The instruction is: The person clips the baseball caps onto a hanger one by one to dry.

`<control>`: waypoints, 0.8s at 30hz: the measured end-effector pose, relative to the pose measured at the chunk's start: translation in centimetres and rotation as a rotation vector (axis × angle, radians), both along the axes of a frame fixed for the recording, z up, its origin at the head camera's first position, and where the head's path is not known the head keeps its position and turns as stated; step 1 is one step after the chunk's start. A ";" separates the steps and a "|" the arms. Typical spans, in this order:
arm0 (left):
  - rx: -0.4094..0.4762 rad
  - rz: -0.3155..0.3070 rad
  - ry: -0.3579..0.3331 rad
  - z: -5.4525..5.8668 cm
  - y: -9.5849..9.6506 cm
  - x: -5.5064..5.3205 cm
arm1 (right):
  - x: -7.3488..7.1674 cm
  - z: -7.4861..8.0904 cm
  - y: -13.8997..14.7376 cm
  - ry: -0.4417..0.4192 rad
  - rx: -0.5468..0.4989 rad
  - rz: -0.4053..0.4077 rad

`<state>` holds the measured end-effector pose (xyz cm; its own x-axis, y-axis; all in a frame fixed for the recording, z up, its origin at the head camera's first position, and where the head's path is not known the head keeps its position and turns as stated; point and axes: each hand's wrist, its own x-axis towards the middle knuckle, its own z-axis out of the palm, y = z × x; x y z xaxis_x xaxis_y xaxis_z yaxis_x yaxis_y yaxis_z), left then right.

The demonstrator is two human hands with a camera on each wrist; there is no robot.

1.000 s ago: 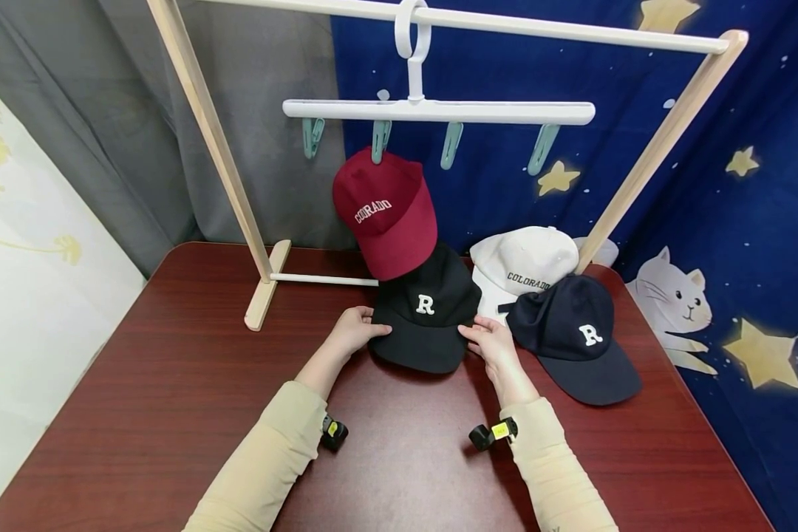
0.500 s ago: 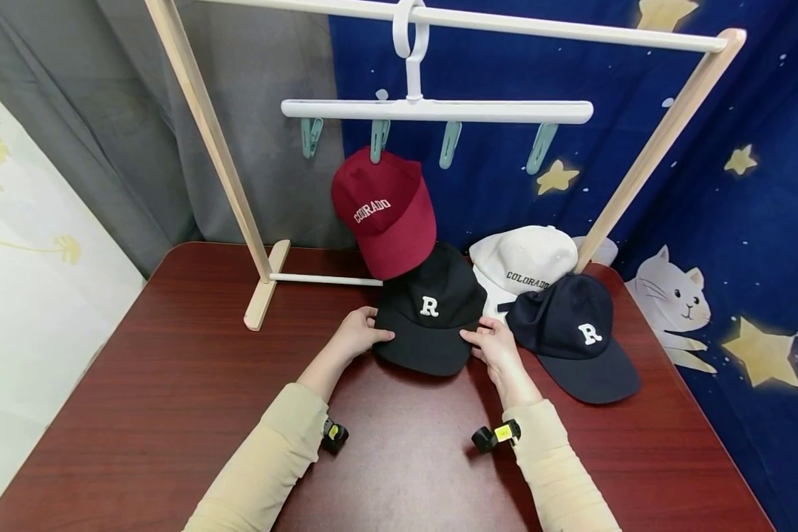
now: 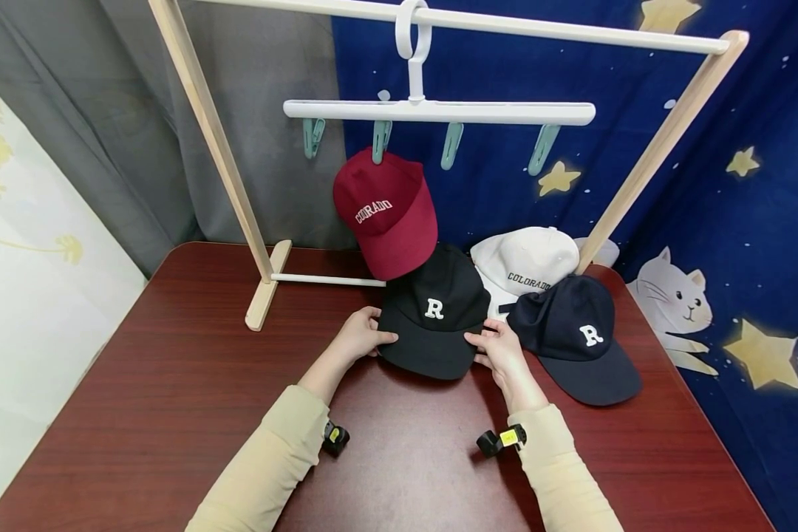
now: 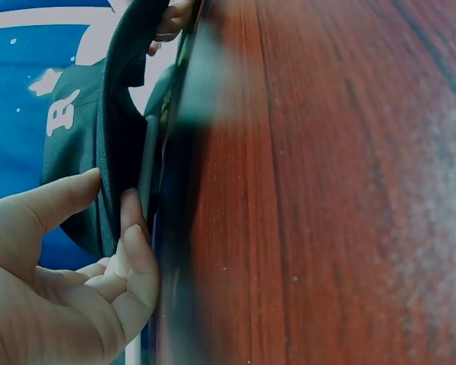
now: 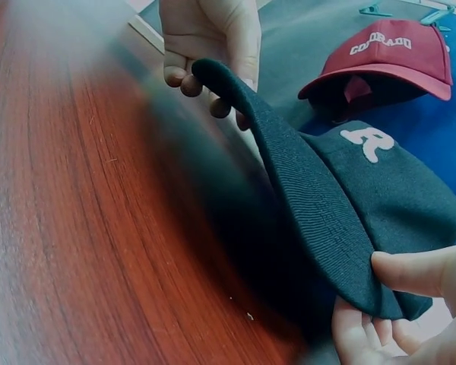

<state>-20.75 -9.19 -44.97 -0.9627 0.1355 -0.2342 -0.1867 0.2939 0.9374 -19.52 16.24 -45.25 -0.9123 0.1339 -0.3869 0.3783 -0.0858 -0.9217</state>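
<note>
Both hands hold a black cap [image 3: 434,284] with a white letter R, one at each side of its brim. My left hand [image 3: 362,334] pinches the left edge, thumb on top and fingers underneath, as the left wrist view shows. On the other side my right hand [image 3: 499,346] grips the brim the same way, thumb [image 5: 410,272] above. In the wrist views the brim stands raised over the table. A dark red cap [image 3: 386,214] hangs from a teal clip [image 3: 380,142] just behind and overlaps the black cap's crown in the head view.
The white hanger [image 3: 439,111] hangs from a wooden rack [image 3: 214,140] and bears several teal clips. A white cap [image 3: 525,258] and a navy cap [image 3: 572,332] lie at the right on the brown table [image 3: 140,414]. Curtains stand behind.
Both hands have shifted the black cap slightly to the right and a little toward the person. The red cap and the other caps stay in place.
</note>
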 end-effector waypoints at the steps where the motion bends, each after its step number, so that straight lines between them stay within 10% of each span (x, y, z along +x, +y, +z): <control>1: -0.003 0.000 0.002 0.1 0.0 0.0 | 0.0 0.1 0.0 0.000 0.001 -0.001; 24: 0.048 -0.019 0.066 0.7 0.6 0.4 | 0.8 0.9 0.7 0.116 0.017 -0.050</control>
<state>-20.36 -8.62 -44.24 -0.9729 0.1635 -0.1634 -0.1192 0.2509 0.9607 -18.75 16.92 -44.30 -0.9430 0.1854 -0.2763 0.2645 -0.0861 -0.9605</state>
